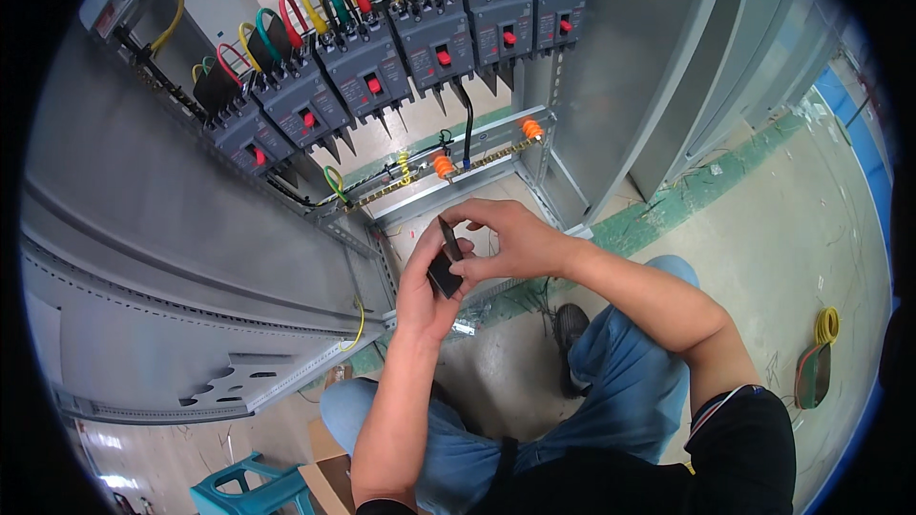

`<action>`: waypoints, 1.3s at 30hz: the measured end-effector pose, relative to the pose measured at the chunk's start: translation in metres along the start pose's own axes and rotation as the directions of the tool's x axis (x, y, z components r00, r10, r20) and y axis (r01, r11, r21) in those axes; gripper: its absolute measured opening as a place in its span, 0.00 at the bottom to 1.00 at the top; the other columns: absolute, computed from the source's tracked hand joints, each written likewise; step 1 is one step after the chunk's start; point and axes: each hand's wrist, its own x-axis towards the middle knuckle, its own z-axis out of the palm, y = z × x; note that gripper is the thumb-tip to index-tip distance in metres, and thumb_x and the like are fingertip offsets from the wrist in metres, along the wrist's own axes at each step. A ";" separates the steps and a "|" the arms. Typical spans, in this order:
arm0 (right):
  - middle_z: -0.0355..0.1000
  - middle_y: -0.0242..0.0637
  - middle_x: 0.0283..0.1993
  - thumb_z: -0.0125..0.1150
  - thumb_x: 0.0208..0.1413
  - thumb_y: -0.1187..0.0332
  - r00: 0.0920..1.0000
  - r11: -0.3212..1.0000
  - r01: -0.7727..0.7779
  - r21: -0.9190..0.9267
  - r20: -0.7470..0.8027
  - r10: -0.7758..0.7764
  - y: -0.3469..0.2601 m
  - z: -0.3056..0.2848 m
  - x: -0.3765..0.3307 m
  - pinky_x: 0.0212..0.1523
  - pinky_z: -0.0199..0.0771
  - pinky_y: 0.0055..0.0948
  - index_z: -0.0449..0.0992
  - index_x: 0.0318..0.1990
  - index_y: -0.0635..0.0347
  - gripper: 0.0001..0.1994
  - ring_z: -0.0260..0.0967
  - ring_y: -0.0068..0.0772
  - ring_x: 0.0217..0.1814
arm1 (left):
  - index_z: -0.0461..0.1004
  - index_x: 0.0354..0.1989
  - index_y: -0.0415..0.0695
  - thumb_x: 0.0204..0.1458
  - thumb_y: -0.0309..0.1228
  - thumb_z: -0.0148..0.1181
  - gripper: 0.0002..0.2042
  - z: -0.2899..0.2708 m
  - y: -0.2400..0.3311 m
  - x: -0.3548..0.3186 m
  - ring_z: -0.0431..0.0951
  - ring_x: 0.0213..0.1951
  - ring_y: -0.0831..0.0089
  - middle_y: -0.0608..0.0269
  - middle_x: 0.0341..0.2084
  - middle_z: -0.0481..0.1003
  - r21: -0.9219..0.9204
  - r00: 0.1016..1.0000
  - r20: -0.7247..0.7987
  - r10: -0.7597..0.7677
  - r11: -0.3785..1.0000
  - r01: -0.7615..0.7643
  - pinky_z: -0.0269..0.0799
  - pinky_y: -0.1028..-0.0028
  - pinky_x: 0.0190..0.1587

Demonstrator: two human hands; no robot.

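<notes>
Grey concrete floor with a green strip; open grey cabinet holds a row of breakers. My left hand and right hand both pinch a small black part, just below the rail. Its shape is mostly hidden by my fingers.

six grey breakers, two orange insulators

Concrete floor (green-striped) carries wire coil and teal stool.
</notes>
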 end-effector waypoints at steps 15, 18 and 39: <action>0.77 0.34 0.51 0.70 0.60 0.67 0.911 0.783 -0.370 0.500 0.361 0.199 0.007 -0.049 -0.004 0.48 0.81 0.26 0.71 0.66 0.62 0.27 0.76 0.22 0.52 | 0.81 0.36 0.41 0.57 0.25 0.66 0.02 0.001 -0.007 0.001 0.74 0.31 0.78 0.68 0.32 0.77 0.665 0.921 0.041 0.387 0.678 -0.314 0.66 0.77 0.35; 0.79 0.34 0.46 0.71 0.60 0.67 0.801 0.833 -0.499 0.239 0.494 0.338 0.007 -0.063 -0.004 0.43 0.82 0.25 0.72 0.66 0.65 0.28 0.78 0.22 0.44 | 0.79 0.35 0.38 0.54 0.23 0.66 0.03 0.018 0.002 -0.009 0.70 0.30 0.76 0.64 0.30 0.74 0.837 0.805 0.410 0.428 0.174 -0.518 0.64 0.75 0.34; 0.79 0.51 0.41 0.59 0.62 0.64 0.594 0.933 -0.307 -0.190 -0.804 0.032 0.085 -0.130 0.048 0.45 0.74 0.48 0.81 0.43 0.63 0.12 0.76 0.59 0.43 | 0.80 0.43 0.41 0.63 0.34 0.65 0.09 -0.001 -0.021 0.001 0.63 0.23 0.87 0.72 0.26 0.72 0.666 0.941 -0.052 0.334 0.714 -0.217 0.56 0.81 0.24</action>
